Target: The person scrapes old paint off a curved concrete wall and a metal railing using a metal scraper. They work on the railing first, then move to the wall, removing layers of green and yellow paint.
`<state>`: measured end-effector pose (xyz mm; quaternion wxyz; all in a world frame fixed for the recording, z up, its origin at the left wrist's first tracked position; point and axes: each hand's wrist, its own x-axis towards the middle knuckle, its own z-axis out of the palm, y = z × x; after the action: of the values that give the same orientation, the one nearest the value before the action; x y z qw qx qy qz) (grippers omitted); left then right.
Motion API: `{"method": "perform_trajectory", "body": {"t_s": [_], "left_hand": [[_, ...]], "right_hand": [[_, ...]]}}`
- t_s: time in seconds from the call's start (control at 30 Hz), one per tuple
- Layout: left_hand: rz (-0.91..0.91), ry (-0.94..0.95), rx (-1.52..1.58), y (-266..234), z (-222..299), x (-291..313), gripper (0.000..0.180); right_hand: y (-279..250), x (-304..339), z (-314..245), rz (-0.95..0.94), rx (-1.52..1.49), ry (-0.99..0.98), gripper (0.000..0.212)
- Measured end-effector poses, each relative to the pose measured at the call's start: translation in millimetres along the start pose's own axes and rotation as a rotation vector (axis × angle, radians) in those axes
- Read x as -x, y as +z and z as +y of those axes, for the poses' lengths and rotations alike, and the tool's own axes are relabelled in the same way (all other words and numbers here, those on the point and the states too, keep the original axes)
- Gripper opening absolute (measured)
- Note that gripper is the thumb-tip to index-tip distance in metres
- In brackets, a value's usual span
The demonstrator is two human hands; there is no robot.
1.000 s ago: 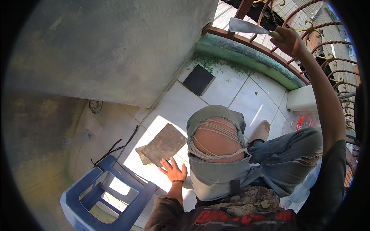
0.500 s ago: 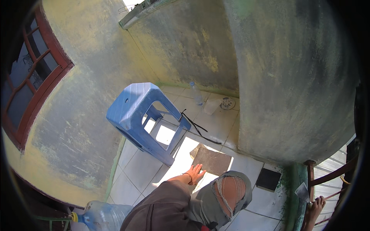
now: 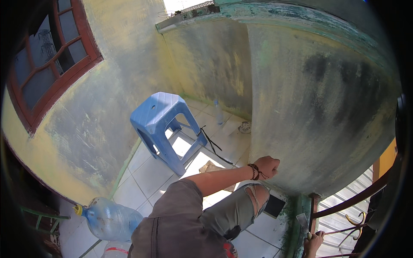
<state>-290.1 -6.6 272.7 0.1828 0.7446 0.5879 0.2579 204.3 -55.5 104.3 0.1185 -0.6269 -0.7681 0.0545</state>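
My left hand (image 3: 267, 167) is closed in a fist in front of the lower part of the grey-yellow wall (image 3: 318, 103). I see nothing sticking out of it, and a dark braided bracelet (image 3: 254, 171) circles its wrist. Low at the right, my right hand (image 3: 314, 243) grips a paint scraper (image 3: 303, 222) by its handle, blade pointing up, beside the metal railing (image 3: 340, 212). Beneath my left forearm, the brown slab on the floor is mostly hidden, with a pale rough stone (image 3: 211, 167) showing past the arm.
A blue plastic stool (image 3: 160, 112) stands on white tiles, a black strap (image 3: 215, 146) by its leg. Behind it are a clear bottle (image 3: 218, 112) and a round dish (image 3: 245, 127). A large water jug (image 3: 112, 219) lies at lower left. My bent knee (image 3: 258, 198) is near a dark tile (image 3: 274, 207).
My left hand has left the brown slab, rising rightward to the wall, and its spread fingers have curled into a fist. The view has shifted; the right hand still holds the scraper.
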Motion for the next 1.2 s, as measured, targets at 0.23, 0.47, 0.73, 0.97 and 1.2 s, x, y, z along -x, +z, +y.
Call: {"method": "perform_trajectory", "body": {"t_s": [0.23,0.47,0.73,0.97,1.2], "left_hand": [[0.410,-0.037,0.135,-23.9,55.9,36.6,0.031],[0.683,-0.032,0.045,-50.5,82.0,35.6,0.020],[1.050,0.405,-0.557,-212.2,148.0,-42.4,0.049],[1.040,0.408,-0.925,-238.5,111.3,-134.8,0.071],[0.956,0.495,-0.861,-255.5,91.2,-117.1,0.068]], "right_hand": [[-7.5,-2.7,-10.3,0.013,0.005,-0.060,0.020],[-4.4,-1.0,0.1,-0.007,0.003,-0.047,0.026],[-11.5,-3.6,-3.7,-0.016,0.013,-0.085,0.028],[-34.8,-12.3,-10.0,-0.226,0.348,-0.191,0.044],[-18.0,-15.0,-27.6,-0.208,-0.001,0.056,0.031]]}}
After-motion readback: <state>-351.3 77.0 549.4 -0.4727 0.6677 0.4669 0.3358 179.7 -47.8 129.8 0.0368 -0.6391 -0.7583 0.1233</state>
